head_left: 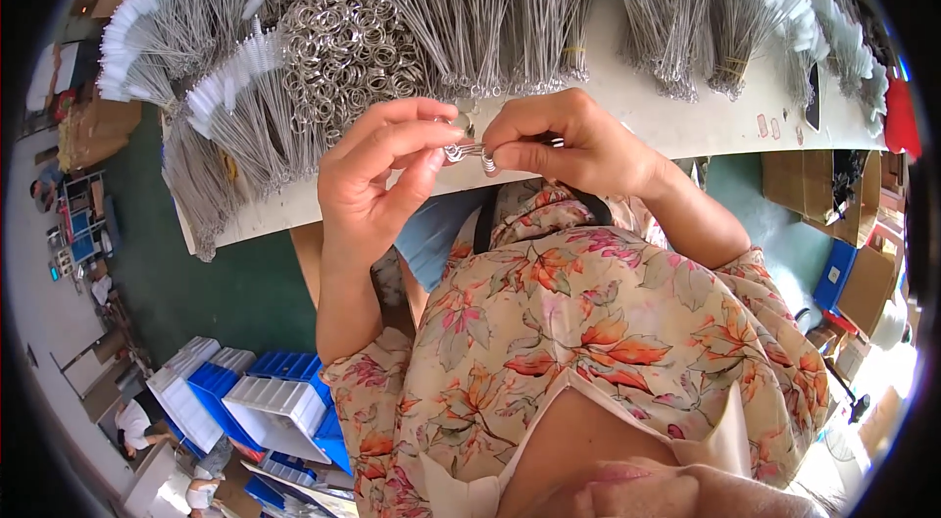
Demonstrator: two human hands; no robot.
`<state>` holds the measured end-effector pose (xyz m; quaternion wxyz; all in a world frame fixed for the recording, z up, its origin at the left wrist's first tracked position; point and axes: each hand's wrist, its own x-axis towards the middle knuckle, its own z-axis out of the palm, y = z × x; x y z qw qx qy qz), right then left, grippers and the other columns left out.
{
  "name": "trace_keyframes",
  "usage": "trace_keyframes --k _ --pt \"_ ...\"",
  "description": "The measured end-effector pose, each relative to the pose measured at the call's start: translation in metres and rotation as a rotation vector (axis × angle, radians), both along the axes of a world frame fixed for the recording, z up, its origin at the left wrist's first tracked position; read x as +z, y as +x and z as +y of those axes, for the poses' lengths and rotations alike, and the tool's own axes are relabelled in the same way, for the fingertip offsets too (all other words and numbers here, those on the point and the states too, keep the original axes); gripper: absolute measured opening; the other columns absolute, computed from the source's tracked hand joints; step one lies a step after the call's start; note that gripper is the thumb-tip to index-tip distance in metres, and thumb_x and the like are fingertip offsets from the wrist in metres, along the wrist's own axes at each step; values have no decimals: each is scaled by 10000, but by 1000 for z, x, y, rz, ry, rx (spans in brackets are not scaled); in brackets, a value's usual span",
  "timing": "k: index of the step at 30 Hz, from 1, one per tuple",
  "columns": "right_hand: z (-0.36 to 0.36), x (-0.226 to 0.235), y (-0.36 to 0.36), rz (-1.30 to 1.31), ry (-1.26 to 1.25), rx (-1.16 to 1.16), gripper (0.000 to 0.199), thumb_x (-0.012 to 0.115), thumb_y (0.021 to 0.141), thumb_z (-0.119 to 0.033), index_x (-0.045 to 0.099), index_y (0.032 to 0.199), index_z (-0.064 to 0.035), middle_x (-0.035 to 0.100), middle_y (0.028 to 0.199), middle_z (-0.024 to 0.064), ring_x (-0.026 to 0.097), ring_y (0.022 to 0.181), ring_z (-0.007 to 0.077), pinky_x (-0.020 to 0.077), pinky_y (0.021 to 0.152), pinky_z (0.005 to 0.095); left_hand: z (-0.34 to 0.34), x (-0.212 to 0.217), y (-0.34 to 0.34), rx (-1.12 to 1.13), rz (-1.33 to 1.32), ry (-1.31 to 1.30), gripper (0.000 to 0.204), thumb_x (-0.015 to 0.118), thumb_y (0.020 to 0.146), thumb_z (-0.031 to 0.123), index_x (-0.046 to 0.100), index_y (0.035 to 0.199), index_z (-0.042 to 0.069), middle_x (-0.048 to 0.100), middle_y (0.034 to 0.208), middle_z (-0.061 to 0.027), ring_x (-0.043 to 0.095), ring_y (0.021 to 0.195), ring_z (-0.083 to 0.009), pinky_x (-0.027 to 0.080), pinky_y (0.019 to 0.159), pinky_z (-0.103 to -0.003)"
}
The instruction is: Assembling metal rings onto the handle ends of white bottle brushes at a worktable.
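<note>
- The left hand (377, 165) is curling its fingers inward, thumb and fingertips nearly meeting, and is pinching a metal ring (453, 153) at the tips.
- The right hand (569, 141) is pressing thumb and forefinger together on a small cluster of looped wire ends (488, 163); its other fingers are folding in behind.
- The ring and the loops are sitting close together between the two hands, just above the near edge of the table (833, 133); whether they are linking cannot be told.
- Beyond the left hand, a heap of silvery rings (353, 48) is spreading over the table.
- Wire-stemmed brushes with white bristles are lying in bundles: some to the left (181, 18), others far in the middle (480, 18) and on the right (676, 8).
- On the table's right side, small reddish printed marks (767, 127) are showing, too small to read.
- A dark flat object (813, 97) is lying just beyond them.
- At right, a blue box (834, 276) is bearing a pale patch, its writing not legible.
- Blue and white crates (279, 410) are standing on the floor, near left.
</note>
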<state>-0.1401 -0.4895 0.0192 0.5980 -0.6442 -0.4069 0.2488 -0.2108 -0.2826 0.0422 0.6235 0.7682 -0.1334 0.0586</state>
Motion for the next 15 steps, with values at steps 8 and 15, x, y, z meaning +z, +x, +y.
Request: trace_keyframes --k 8,15 --pt "1 48 6 614 93 -141 167 605 856 -168 653 876 -9 548 644 -8 422 513 39 343 464 187 -21 9 3 185 -394 96 402 603 738 -73 491 1120 -132 595 1008 -232 643 849 -239 536 730 -293" --pt "18 59 4 554 123 -175 154 627 841 -161 650 858 -10 568 640 -10 446 497 36 360 451 195 -20 20 8 202 -548 217 368 599 742 -71 520 1099 -116 612 970 -239 650 819 -255 544 705 -306"
